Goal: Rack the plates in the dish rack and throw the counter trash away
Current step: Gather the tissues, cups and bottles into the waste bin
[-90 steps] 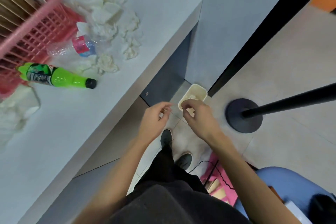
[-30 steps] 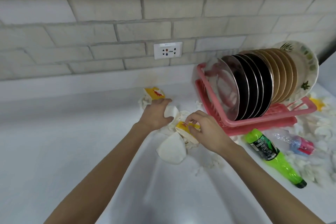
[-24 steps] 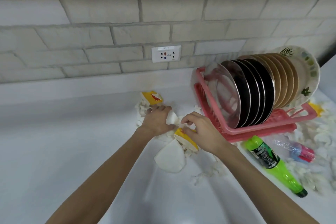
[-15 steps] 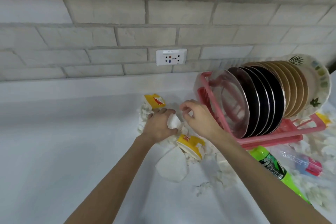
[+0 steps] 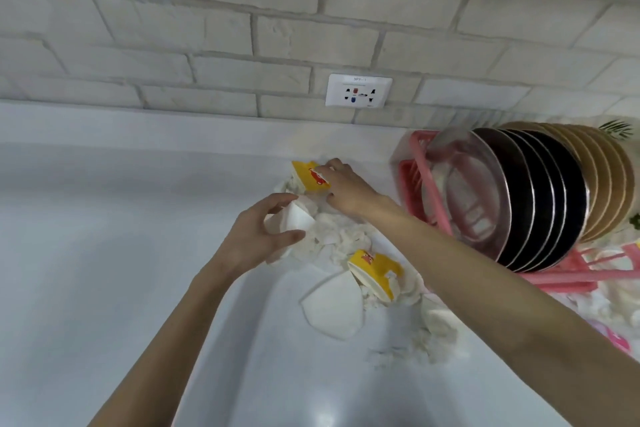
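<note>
Gathering trash two-handed: your left hand (image 5: 258, 239) closes fingers and thumb round a crushed white cup (image 5: 294, 218) at the tissue heap's (image 5: 334, 241) edge, likely parked there so the right can add a second piece before one trip to the bin. Your right hand (image 5: 346, 187) reaches past it, fingers curled over the rim of the yellow cup (image 5: 308, 177) at the counter's (image 5: 104, 253) back, near the wall. Another yellow cup (image 5: 375, 272) and a flattened white cup (image 5: 334, 305) lie nearer you beside the pink dish rack (image 5: 417, 166), where plates (image 5: 540, 198) stand on edge; racking looks done.
</note>
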